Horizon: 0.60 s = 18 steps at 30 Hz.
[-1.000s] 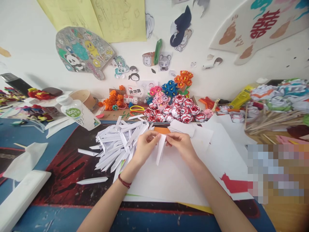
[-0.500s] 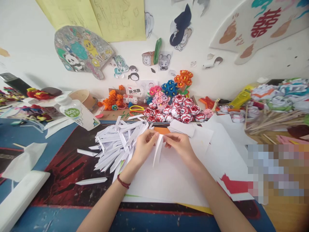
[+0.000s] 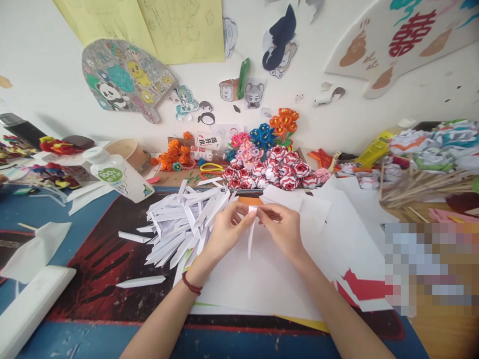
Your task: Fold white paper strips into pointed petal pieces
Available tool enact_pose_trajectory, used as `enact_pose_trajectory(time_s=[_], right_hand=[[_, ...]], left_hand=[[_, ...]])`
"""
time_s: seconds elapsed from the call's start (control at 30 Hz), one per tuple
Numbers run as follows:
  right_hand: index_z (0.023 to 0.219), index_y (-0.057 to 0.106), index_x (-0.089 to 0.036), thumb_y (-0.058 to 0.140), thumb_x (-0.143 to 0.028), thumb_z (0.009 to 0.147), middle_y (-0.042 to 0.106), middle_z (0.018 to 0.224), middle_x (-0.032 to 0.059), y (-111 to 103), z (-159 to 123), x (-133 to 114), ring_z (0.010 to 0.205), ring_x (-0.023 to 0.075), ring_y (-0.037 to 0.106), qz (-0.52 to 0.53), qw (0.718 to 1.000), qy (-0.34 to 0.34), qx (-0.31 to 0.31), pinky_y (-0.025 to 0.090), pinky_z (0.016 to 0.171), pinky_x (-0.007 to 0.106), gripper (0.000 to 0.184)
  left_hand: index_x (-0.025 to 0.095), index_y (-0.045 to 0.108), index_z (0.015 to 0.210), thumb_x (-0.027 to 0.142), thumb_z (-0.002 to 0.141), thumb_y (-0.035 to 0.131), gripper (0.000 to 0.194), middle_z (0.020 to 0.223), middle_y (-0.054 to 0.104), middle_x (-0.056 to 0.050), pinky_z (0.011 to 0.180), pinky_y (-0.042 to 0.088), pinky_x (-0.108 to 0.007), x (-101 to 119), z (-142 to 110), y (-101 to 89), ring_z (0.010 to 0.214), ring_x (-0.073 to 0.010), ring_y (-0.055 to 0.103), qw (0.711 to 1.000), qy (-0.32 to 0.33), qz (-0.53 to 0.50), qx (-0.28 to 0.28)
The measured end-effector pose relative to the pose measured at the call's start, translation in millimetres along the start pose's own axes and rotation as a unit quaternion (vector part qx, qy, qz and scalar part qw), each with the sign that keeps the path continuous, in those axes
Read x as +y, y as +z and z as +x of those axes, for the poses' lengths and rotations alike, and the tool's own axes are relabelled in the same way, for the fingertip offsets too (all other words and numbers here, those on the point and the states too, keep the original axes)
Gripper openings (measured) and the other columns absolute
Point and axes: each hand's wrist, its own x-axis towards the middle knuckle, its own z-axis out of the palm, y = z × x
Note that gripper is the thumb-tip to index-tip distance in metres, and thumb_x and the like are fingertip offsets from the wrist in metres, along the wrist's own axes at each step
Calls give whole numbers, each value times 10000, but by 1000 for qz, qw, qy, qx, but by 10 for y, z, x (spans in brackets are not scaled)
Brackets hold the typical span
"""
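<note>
Both my hands pinch the top of one narrow folded white paper strip (image 3: 251, 234) that hangs point-down above the white sheets (image 3: 269, 279). My left hand (image 3: 226, 230), with a dark red band at its wrist, grips the strip from the left. My right hand (image 3: 282, 227) grips it from the right with thumb and forefinger. The strip is now folded thin, seen almost edge-on. Just left of my left hand lies a heap of several similar folded white strips (image 3: 183, 222).
Red-and-white paper flowers (image 3: 273, 174) and coloured paper bouquets stand at the back by the wall. A white bottle with a green label (image 3: 119, 177) lies at left. Wooden sticks and paper flowers (image 3: 426, 169) fill the right. A white bar (image 3: 30, 304) sits front left.
The strip between my fingers has been folded narrower along its length, from a broad flat piece to a thin one. Both hands stayed nearly in place.
</note>
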Motion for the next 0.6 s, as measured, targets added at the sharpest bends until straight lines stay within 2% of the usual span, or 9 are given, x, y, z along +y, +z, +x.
enact_pose_trajectory(time_s=[0.1,0.17,0.43,0.6], right_hand=[[835,726,-165,637,-288,804,703,780,47,16,-15,-15,620,158,630,-26,999,-42,3,521,611,283,155],[827,721,-163,627,-279,810,693,750,38,22,-18,-20,612,155,625,-27,999,-43,-9,521,611,280,150],[867,719,-139,656,-360,797,685,749,55,-2,15,27,566,145,610,63,996,37,-57,515,544,269,240],[875,719,-132,654,-381,802,679,730,57,5,29,42,550,138,599,77,993,51,-79,494,523,260,268]], left_hand=[[166,595,912,478,853,567,319,808,623,-8,553,388,-217,-18,3,3,614,-95,515,1000,5,17,6],[162,602,879,471,859,560,313,769,612,-4,544,375,-218,-40,10,2,608,-96,506,1000,2,22,12],[153,610,825,441,849,578,291,699,585,4,530,347,-221,-30,9,-11,583,-95,482,1000,-4,8,27],[153,622,830,424,844,587,273,704,594,-1,538,343,-219,-33,12,-15,593,-99,486,999,-8,12,42]])
